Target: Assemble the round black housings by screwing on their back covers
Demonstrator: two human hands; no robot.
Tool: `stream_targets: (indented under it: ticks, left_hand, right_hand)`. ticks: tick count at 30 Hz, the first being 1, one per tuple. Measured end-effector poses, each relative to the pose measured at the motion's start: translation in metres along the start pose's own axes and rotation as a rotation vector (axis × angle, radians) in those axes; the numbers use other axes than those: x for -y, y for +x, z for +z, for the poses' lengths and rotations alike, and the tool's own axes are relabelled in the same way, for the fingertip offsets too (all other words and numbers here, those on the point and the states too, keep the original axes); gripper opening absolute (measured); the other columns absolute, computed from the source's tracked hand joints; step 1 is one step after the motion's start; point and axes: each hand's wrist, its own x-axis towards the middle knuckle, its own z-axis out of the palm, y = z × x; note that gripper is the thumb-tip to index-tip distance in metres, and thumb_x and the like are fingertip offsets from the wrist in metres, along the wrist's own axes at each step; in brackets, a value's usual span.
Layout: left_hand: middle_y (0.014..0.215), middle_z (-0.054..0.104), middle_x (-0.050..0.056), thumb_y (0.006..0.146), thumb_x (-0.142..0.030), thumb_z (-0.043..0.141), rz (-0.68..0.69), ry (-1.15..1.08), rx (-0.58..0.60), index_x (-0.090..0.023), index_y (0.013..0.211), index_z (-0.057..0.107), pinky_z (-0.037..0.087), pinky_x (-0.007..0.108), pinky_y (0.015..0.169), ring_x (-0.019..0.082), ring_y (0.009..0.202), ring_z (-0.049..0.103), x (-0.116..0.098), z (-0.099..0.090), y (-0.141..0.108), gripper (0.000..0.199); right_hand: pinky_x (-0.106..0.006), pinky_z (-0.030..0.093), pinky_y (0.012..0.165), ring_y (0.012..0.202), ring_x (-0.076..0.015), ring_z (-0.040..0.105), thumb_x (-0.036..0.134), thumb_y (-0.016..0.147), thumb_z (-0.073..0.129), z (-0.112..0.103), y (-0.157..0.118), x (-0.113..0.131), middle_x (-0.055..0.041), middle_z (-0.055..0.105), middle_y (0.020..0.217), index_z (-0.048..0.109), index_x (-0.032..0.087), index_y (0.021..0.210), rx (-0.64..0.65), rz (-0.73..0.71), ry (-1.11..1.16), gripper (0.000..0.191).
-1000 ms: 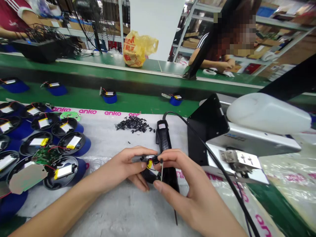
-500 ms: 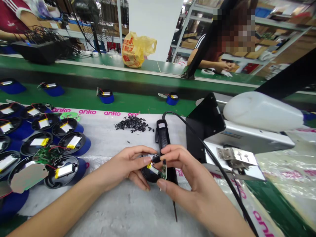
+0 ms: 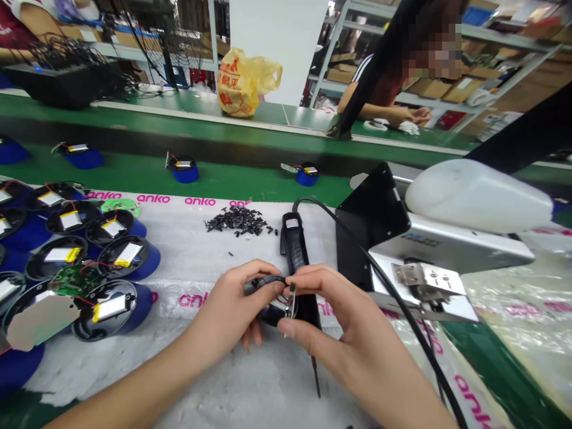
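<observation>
My left hand (image 3: 235, 307) is closed around a round dark housing (image 3: 271, 314), thumb over its rim, with the open side turned toward my right hand (image 3: 344, 319). Between the thumb and fingertips of that right hand a small circuit board (image 3: 292, 302) stands on edge, right at the housing's opening. My fingers cover much of both parts. Behind them an electric screwdriver (image 3: 295, 247) lies on the plastic-covered bench, its thin bit pointing at me. A heap of small black parts (image 3: 236, 220) sits beyond my hands.
Several blue housings with white batteries (image 3: 128, 255) crowd the left, some with circuit boards on wires. More stand on the green belt (image 3: 241, 179). At right is a metal machine (image 3: 465, 244) with a black plate and cable. Two people sit beyond, near a yellow bag (image 3: 239, 86).
The circuit board has come closer to the housing, which has turned so its battery is no longer plainly seen. The belt housings and the whole view have shifted slightly left.
</observation>
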Motion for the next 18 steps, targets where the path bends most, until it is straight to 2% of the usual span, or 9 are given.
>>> stream_targets:
  ticks: [3, 6, 10, 13, 15, 18]
  left_hand:
    - [0.052, 0.054, -0.009, 0.089, -0.032, 0.059, 0.033, 0.039, 0.01, -0.023, 0.096, 0.064, 0.037, 0.013, 0.029, 0.008, 0.032, 0.051, 0.001, 0.0, -0.001, 0.013]
    - [0.05, 0.053, -0.009, 0.09, -0.03, 0.056, 0.064, 0.07, 0.001, -0.024, 0.096, 0.065, 0.038, 0.013, 0.03, 0.008, 0.033, 0.051, 0.004, 0.001, -0.002, 0.013]
    - [0.052, 0.055, -0.008, 0.091, -0.032, 0.057, 0.07, 0.025, -0.003, -0.023, 0.101, 0.067, 0.038, 0.013, 0.03, 0.008, 0.034, 0.052, 0.006, 0.001, -0.001, 0.017]
    - [0.055, 0.064, -0.004, 0.09, -0.033, 0.061, 0.001, -0.139, 0.107, -0.02, 0.114, 0.068, 0.048, 0.015, 0.036, 0.01, 0.038, 0.06, 0.005, -0.009, 0.001, 0.028]
    - [0.063, 0.071, 0.001, 0.088, -0.028, 0.064, -0.077, -0.281, 0.204, -0.018, 0.118, 0.069, 0.058, 0.019, 0.05, 0.012, 0.047, 0.068, 0.003, -0.018, 0.003, 0.032]
    - [0.067, 0.075, 0.006, 0.084, -0.021, 0.064, -0.158, -0.462, 0.303, -0.015, 0.118, 0.071, 0.063, 0.027, 0.065, 0.018, 0.059, 0.075, 0.003, -0.031, 0.004, 0.035]
  right_hand:
    - [-0.02, 0.052, 0.087, 0.102, -0.0104, 0.061, 0.015, 0.089, 0.066, 0.003, 0.0, 0.001, 0.0032, 0.059, 0.111, 0.056, 0.032, 0.114, -0.035, -0.091, -0.13, 0.032]
    - [-0.019, 0.054, 0.087, 0.106, -0.0107, 0.061, 0.016, 0.094, 0.057, 0.01, 0.0, 0.0, -0.0023, 0.054, 0.119, 0.054, 0.029, 0.125, -0.059, -0.148, -0.265, 0.034]
    - [-0.024, 0.057, 0.088, 0.108, -0.015, 0.061, 0.017, 0.096, 0.054, 0.018, 0.002, -0.006, -0.0078, 0.054, 0.122, 0.053, 0.023, 0.132, -0.05, -0.221, -0.453, 0.036]
    - [-0.026, 0.06, 0.086, 0.103, -0.0173, 0.064, 0.018, 0.094, 0.06, 0.02, 0.004, -0.009, -0.0069, 0.063, 0.116, 0.059, 0.02, 0.125, -0.104, -0.264, -0.471, 0.031]
    - [-0.026, 0.06, 0.087, 0.102, -0.0175, 0.065, 0.017, 0.091, 0.065, 0.02, 0.006, -0.01, -0.0059, 0.067, 0.113, 0.063, 0.019, 0.116, -0.126, -0.28, -0.426, 0.025]
    - [-0.029, 0.061, 0.087, 0.101, -0.0185, 0.067, 0.017, 0.09, 0.066, 0.018, 0.007, -0.01, -0.0058, 0.07, 0.111, 0.068, 0.019, 0.105, -0.122, -0.295, -0.397, 0.015]
